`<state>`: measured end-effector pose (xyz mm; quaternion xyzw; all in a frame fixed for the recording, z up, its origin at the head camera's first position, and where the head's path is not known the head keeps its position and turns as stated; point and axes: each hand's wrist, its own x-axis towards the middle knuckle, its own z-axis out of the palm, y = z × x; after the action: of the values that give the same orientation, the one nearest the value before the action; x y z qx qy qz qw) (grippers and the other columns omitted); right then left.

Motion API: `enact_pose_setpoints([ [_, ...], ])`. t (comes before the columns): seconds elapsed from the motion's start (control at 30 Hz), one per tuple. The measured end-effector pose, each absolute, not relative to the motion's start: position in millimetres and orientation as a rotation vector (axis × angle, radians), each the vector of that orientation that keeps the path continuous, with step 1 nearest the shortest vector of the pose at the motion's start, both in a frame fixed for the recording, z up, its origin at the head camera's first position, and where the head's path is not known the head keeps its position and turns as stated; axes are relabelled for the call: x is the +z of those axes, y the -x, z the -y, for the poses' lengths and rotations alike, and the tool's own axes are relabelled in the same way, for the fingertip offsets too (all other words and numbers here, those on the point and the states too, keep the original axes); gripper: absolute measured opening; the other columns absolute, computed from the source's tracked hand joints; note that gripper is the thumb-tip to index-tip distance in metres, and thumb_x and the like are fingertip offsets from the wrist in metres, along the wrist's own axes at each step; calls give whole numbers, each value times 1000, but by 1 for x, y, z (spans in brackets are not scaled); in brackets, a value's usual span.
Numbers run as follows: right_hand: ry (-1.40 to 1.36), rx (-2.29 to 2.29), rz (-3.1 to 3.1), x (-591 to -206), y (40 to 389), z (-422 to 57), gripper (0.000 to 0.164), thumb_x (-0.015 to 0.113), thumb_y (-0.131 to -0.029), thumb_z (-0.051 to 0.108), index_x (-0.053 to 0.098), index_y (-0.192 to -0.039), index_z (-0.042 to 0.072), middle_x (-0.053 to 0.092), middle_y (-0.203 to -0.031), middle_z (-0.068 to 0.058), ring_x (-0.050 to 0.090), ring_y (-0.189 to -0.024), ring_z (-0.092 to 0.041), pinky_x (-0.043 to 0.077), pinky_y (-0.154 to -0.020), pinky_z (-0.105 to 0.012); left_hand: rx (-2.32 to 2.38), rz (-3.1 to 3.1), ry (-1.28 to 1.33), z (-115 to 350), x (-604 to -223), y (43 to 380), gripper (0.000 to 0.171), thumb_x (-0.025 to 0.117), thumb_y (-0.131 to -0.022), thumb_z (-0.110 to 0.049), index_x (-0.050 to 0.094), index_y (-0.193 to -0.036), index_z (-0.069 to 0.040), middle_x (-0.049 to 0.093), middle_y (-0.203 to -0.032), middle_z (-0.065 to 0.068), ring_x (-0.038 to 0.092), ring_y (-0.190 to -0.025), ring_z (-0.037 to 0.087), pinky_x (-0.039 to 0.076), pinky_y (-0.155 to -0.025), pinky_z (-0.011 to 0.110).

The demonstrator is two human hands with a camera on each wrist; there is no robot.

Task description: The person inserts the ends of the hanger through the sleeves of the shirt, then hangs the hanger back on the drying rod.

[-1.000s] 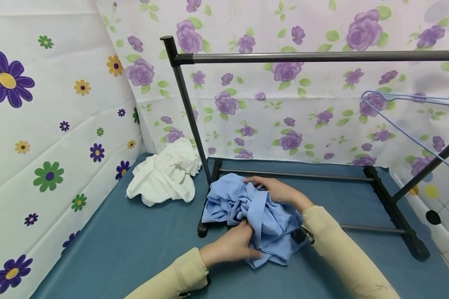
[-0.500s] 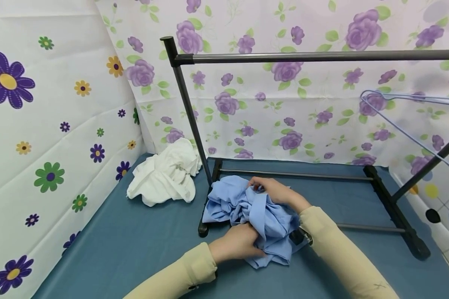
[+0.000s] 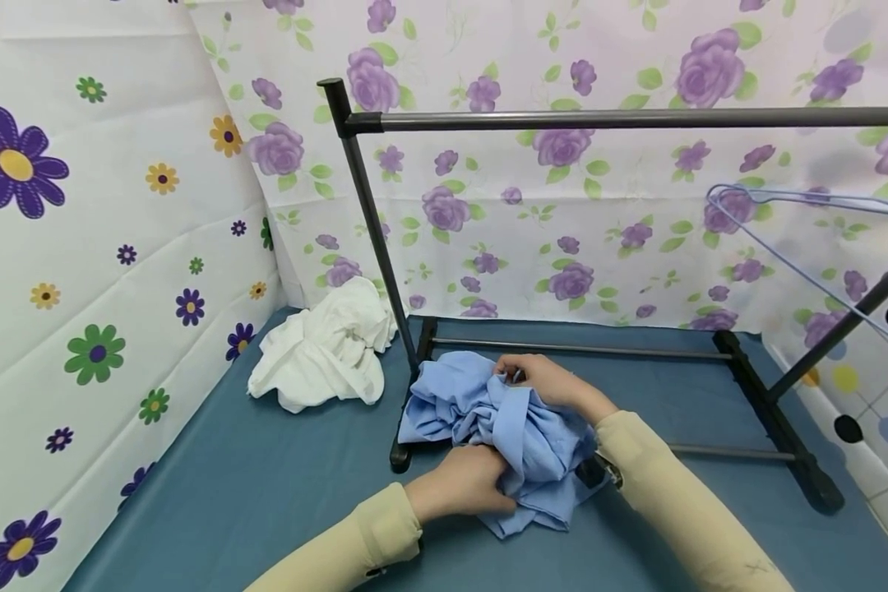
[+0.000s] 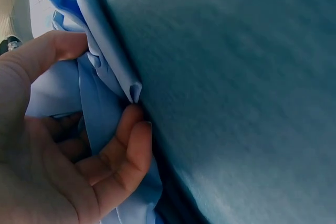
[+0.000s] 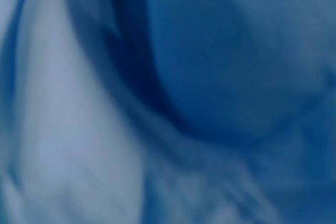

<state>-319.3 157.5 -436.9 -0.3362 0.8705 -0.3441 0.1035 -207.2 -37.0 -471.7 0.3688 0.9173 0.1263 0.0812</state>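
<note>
A crumpled light blue garment (image 3: 444, 393) lies in a heap by the front left foot of the black rack. My left hand (image 3: 464, 481) grips its near side, fingers partly tucked under the folds. Close up in the left wrist view, the thumb rests on the blue cloth (image 4: 102, 103) and the fingers curl round a folded edge. From the far right side, my right hand (image 3: 551, 382) pinches the top of the heap with bent fingers. Blurred blue folds (image 5: 210, 66) fill the right wrist view and hide that hand there.
A black metal clothes rack (image 3: 562, 120) spans the table, its top bar above the garment. On the right hangs a pale blue wire hanger (image 3: 784, 255). A bunched white garment (image 3: 326, 345) lies left of the rack on the blue-green tabletop (image 3: 252, 493). Flowered sheets line the back and left.
My left hand has shifted slightly right and deeper into the blue garment's folds. The right hand has drawn back a little to the right, fingers more bent. The heap stays in place.
</note>
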Motion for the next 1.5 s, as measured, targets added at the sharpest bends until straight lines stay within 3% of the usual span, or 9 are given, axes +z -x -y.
enact_pose_setpoints([
  [0.17, 975, -1068, -2559, -435, 316, -161, 16, 60, -100, 10, 66, -114, 15, 64, -101, -3, 62, -91, -19, 51, -83, -42, 399, -2726, -1097, 43, -471, 207, 24, 81, -80, -36, 63, -84, -21, 51, -71, -13, 49, -62, 4, 40, -53, 25],
  [0.3, 956, -1084, -2579, -433, 315, -166, 16, 59, -101, 10, 66, -115, 15, 64, -102, -4, 63, -92, -20, 51, -83, -43, 413, -2713, -1098, 48, -469, 208, 29, 81, -80, -38, 66, -96, -18, 54, -77, -12, 50, -66, 4, 41, -54, 27],
  [0.43, 943, -1100, -2611, -431, 315, -173, 16, 58, -102, 7, 65, -115, 14, 65, -104, -5, 63, -93, -21, 51, -84, -44, 393, -2730, -1111, 51, -466, 210, 41, 81, -80, -41, 67, -109, -16, 59, -88, -9, 54, -74, 4, 46, -59, 28],
  [0.67, 884, -1127, -2643, -426, 314, -188, 18, 58, -102, 11, 65, -119, 14, 67, -105, -5, 63, -94, -20, 51, -84, -44, 412, -2747, -1063, 60, -456, 213, 46, 80, -81, -48, 64, -111, -17, 61, -95, -8, 58, -80, 7, 50, -67, 30],
  [0.87, 854, -1149, -2698, -422, 311, -201, 22, 57, -100, 5, 65, -120, 9, 68, -111, -12, 65, -98, -26, 51, -85, -47, 540, -2717, -1054, 70, -448, 217, 51, 80, -82, -44, 61, -123, -20, 63, -107, -9, 59, -86, 6, 51, -75, 30],
  [1.2, 735, -1209, -2754, -413, 297, -218, 23, 58, -99, 3, 67, -120, 10, 67, -116, -13, 65, -98, -24, 52, -84, -44, 660, -2726, -1094, 83, -437, 220, 40, 78, -83, -42, 59, -114, -23, 62, -103, -10, 58, -89, 7, 50, -76, 29],
  [1.5, 684, -1239, -2820, -406, 284, -234, 24, 60, -97, 0, 67, -117, 11, 68, -107, -11, 63, -86, -21, 50, -70, -37, 812, -2722, -1174, 93, -427, 223, 27, 73, -85, -39, 52, -93, -25, 52, -79, -11, 50, -72, 7, 41, -63, 25],
])
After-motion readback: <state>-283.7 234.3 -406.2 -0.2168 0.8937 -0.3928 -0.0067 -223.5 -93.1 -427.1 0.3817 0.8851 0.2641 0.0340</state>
